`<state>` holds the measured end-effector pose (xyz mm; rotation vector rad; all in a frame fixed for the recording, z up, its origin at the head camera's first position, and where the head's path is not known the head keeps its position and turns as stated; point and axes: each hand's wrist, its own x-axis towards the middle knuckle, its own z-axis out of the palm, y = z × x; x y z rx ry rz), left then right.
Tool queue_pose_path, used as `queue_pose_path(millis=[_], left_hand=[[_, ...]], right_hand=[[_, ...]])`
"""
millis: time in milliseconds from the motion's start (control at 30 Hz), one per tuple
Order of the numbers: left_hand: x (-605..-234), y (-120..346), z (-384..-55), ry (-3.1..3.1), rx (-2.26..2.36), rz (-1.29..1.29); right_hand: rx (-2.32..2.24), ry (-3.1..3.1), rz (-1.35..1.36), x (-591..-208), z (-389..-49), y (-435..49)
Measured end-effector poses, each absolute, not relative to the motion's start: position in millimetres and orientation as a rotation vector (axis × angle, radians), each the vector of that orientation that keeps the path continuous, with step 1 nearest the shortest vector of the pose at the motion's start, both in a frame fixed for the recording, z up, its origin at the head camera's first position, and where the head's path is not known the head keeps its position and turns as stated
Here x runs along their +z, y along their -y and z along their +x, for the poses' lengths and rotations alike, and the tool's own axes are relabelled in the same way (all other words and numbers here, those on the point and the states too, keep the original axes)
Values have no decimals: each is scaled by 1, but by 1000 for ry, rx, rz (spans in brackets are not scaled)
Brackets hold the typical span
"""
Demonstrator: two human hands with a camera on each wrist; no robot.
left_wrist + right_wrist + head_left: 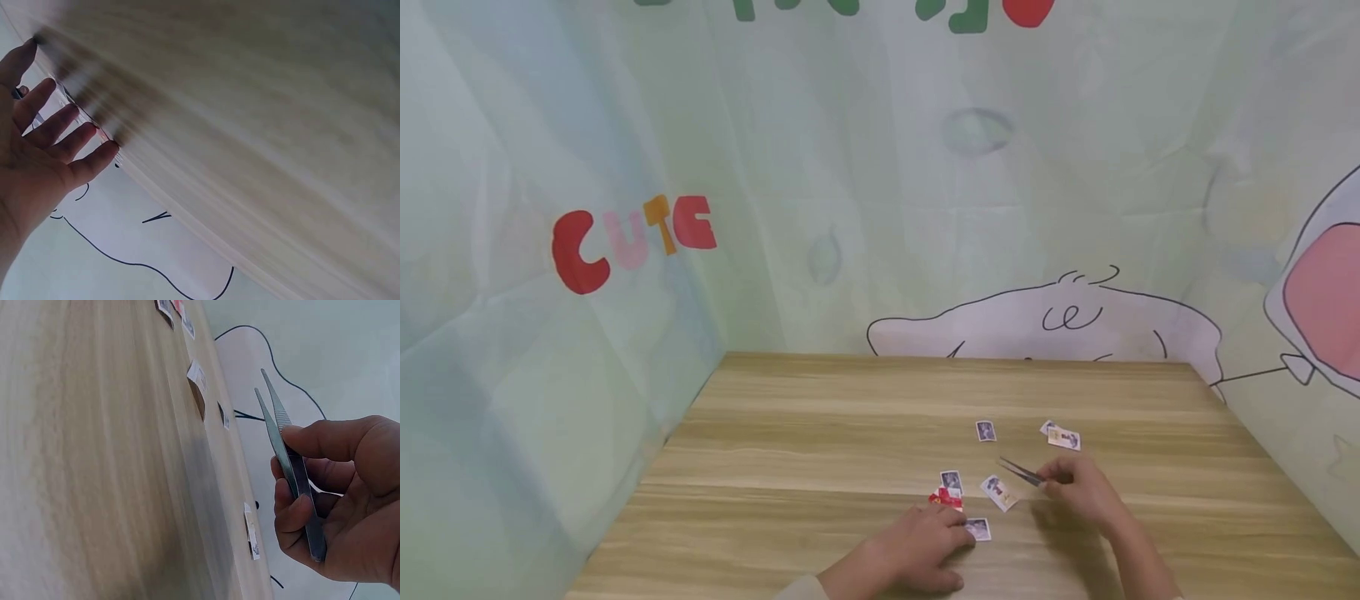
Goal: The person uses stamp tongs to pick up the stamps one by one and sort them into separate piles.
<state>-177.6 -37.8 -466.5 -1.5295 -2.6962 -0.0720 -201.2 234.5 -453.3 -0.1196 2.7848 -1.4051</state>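
My right hand (1082, 492) grips metal tweezers (290, 462) between thumb and fingers. Their two slim tips are apart, with nothing between them, and point to the left over the table. Just below the tips lies a pale stamp (998, 492), whose edge curls up in the right wrist view. My left hand (921, 546) rests low with its fingers spread, palm down. Its fingertips overlap one end of a purple stamp (980, 528). A red stamp (948, 497) lies just beyond those fingers, against a dark-printed stamp (951, 481).
Farther back on the wooden table (820, 417) lies a single dark stamp (986, 431). To its right a pale stamp (1064, 437) overlaps another. A printed cloth backdrop (850, 208) stands along the table's back and sides.
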Motion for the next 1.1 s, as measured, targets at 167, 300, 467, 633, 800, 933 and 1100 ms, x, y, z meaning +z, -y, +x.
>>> queue_pose_path(millis=[167, 300, 467, 633, 800, 933, 1100], left_hand=[[-467, 39, -177, 2670, -72, -1525], [-467, 39, -178, 2674, -64, -1521], [-467, 39, -179, 2659, -58, -1522], [-468, 39, -177, 2691, -89, -1529], [-472, 38, -175, 2732, -117, -1517], [-474, 38, -175, 2728, -120, -1512], [-472, 38, -177, 2708, -111, -1516]], right_hand=[[-1410, -2772, -96, -452, -194, -229], [-1431, -2751, -94, -452, -190, -227], [-1442, -2741, -110, -454, -186, -226], [-1459, -2705, -154, -457, -181, -228], [-1501, -2648, -207, -461, -176, -230], [-1508, -2621, -236, -461, -174, -231], [-1504, -2595, -261, -462, -174, -234]])
